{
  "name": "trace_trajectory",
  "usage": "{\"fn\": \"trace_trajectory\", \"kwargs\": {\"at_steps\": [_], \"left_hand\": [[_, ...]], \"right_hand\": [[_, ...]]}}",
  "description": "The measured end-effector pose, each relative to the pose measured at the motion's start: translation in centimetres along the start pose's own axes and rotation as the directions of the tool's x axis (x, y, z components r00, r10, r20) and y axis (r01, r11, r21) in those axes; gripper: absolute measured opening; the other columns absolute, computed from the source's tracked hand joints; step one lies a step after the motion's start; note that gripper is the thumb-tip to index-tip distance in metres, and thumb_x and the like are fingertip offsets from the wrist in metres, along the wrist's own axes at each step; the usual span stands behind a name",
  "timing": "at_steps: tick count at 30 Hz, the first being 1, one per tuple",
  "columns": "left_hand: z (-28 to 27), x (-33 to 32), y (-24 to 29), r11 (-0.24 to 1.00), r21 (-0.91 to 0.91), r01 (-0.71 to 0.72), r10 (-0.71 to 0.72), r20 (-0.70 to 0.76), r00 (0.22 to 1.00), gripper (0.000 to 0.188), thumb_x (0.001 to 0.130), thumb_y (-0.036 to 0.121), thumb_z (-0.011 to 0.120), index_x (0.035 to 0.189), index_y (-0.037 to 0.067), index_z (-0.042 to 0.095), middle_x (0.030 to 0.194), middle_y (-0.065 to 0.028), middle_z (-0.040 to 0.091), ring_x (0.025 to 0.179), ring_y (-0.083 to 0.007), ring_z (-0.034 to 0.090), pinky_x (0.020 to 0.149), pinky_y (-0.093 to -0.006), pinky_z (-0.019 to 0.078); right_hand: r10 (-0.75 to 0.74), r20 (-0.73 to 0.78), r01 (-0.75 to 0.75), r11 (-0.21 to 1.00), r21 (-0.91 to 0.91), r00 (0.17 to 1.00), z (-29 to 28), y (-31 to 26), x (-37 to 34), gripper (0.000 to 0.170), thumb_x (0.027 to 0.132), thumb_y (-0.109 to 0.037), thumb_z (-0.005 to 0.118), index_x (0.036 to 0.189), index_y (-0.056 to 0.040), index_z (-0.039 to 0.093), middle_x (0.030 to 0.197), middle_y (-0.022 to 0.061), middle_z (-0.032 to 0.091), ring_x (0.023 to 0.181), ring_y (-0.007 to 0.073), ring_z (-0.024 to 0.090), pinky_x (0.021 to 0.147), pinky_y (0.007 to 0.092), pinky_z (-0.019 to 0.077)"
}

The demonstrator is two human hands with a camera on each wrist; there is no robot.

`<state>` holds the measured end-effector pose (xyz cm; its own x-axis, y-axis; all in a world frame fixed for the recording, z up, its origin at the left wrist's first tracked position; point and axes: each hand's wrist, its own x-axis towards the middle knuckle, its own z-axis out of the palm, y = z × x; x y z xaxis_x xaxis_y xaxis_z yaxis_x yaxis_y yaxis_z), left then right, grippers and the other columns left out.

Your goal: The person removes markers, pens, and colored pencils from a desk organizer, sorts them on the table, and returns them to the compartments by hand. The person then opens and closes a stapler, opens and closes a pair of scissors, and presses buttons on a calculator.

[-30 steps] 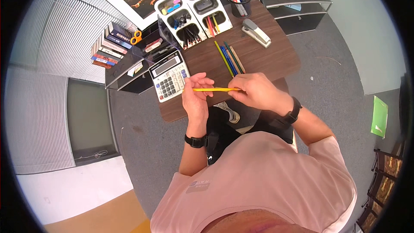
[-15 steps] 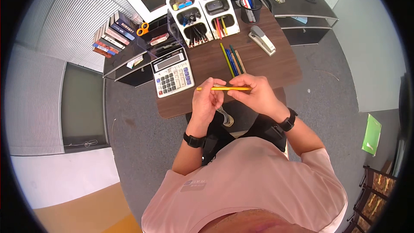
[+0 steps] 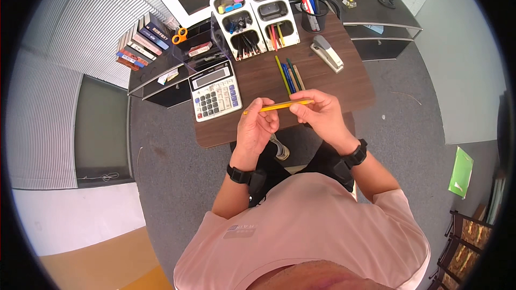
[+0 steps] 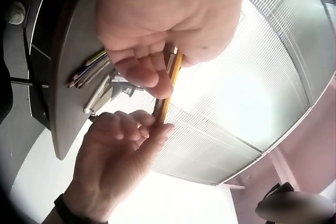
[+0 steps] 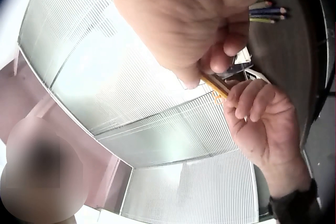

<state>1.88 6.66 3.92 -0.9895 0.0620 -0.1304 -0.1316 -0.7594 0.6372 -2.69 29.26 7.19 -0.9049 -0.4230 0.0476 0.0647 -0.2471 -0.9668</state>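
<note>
Both hands hold a yellow pencil (image 3: 279, 106) level over the table's front edge in the head view. The left hand (image 3: 256, 129) pinches its left end between thumb and fingers. At the other end, the right hand (image 3: 324, 117) grips it with thumb and curled fingers. Seen from the left wrist, the yellow pencil (image 4: 172, 88) spans the left hand (image 4: 168, 19) and the right hand (image 4: 113, 155). Several coloured pencils (image 3: 289, 77) lie side by side just beyond the hands.
A calculator (image 3: 215, 92) lies left of the pencils. Behind stand a white organizer (image 3: 260, 21) with pens and pencils and a black mesh cup (image 3: 314, 22) of markers. A stapler (image 3: 327, 53) rests at the right, and scissors (image 3: 179, 36) and books (image 3: 142, 44) are at the left.
The yellow pencil has gone from reaching mostly between the hands to lying across the fingers of both, its right end now raised. The hands have come closer together.
</note>
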Motion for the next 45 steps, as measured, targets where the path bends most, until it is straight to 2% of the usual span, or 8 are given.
{"fn": "trace_trajectory", "kwargs": {"at_steps": [12,21,30,36,39,42,44,45], "left_hand": [[-0.8,-0.1,-0.7,0.999,-0.045,-0.022,0.023,0.023,0.999,0.024,0.123,0.028,0.062,0.127,0.007,0.072,0.090,-0.0068,0.074,0.076,-0.0167,0.065,0.071,-0.0333,0.0496],[-0.5,0.4,-1.1,0.988,0.079,-0.133,0.126,0.081,0.989,0.025,0.122,0.029,0.067,0.132,0.007,0.071,0.098,-0.0059,0.074,0.084,-0.0169,0.066,0.077,-0.0333,0.0526],[-0.8,0.2,-1.3,0.974,0.149,-0.172,0.160,0.086,0.983,0.026,0.121,0.026,0.068,0.136,0.005,0.071,0.102,-0.0068,0.075,0.087,-0.0161,0.068,0.079,-0.0332,0.0551],[-0.3,0.1,-0.1,0.959,0.181,-0.216,0.197,0.120,0.973,0.037,0.121,0.030,0.067,0.146,0.003,0.069,0.106,-0.0090,0.078,0.086,-0.0165,0.070,0.078,-0.0316,0.0561],[-1.0,-0.2,1.4,0.888,0.345,-0.305,0.290,0.094,0.952,0.041,0.122,0.034,0.064,0.148,0.002,0.069,0.105,-0.0091,0.078,0.085,-0.0157,0.071,0.077,-0.0297,0.0561],[-2.6,-0.4,1.7,0.720,0.592,-0.362,0.404,0.067,0.912,0.034,0.120,0.028,0.066,0.140,0.001,0.074,0.100,-0.0070,0.078,0.082,-0.0116,0.069,0.074,-0.0261,0.0543],[-3.9,-0.5,1.1,0.528,0.763,-0.372,0.496,0.079,0.865,0.025,0.116,0.019,0.074,0.133,0.000,0.078,0.096,-0.0040,0.078,0.080,-0.0082,0.066,0.071,-0.0237,0.0519],[-4.1,-0.5,0.7,0.495,0.788,-0.366,0.531,0.059,0.845,0.017,0.112,0.010,0.078,0.125,-0.001,0.081,0.092,-0.0009,0.077,0.079,-0.0052,0.065,0.071,-0.0220,0.0509]], "right_hand": [[-0.104,0.012,0.104,0.995,0.002,0.995,1.2,1.1,-0.3,0.030,0.113,-0.011,0.080,0.142,-0.0016,0.078,0.111,0.0006,0.082,0.083,0.0028,0.066,0.074,0.0227,0.0580],[0.178,-0.060,-0.150,0.936,0.319,0.982,1.1,0.5,0.5,0.033,0.117,-0.024,0.077,0.139,-0.0001,0.080,0.096,-0.0026,0.073,0.074,0.0041,0.059,0.068,0.0221,0.0487],[0.135,-0.090,-0.106,0.957,0.269,0.987,1.4,0.9,0.8,0.031,0.117,-0.021,0.076,0.137,0.0028,0.079,0.125,0.0126,0.085,0.104,0.0154,0.084,0.092,0.0283,0.0683],[0.037,-0.091,-0.025,0.991,0.130,0.995,0.5,-0.9,0.9,0.029,0.118,-0.016,0.073,0.138,0.0043,0.077,0.117,0.0129,0.085,0.106,0.0164,0.084,0.094,0.0299,0.0682],[-0.286,-0.241,0.259,0.956,-0.136,0.927,-1.3,-3.6,1.7,0.027,0.117,-0.012,0.075,0.138,0.0044,0.077,0.117,0.0121,0.085,0.105,0.0166,0.082,0.095,0.0292,0.0659],[-0.506,-0.277,0.435,0.856,-0.281,0.817,-2.9,-5.7,3.2,0.028,0.113,-0.010,0.080,0.138,0.0024,0.078,0.125,0.0117,0.084,0.110,0.0176,0.082,0.097,0.0301,0.0640],[-0.697,-0.113,0.398,0.526,-0.752,0.708,-3.6,-6.9,4.3,0.027,0.109,-0.008,0.082,0.135,0.0002,0.080,0.129,0.0130,0.083,0.113,0.0210,0.082,0.098,0.0319,0.0633],[-0.721,-0.096,0.409,0.492,-0.769,0.686,-3.6,-6.6,5.2,0.026,0.106,-0.005,0.083,0.131,-0.0008,0.081,0.128,0.0144,0.084,0.113,0.0249,0.083,0.097,0.0339,0.0636]]}}
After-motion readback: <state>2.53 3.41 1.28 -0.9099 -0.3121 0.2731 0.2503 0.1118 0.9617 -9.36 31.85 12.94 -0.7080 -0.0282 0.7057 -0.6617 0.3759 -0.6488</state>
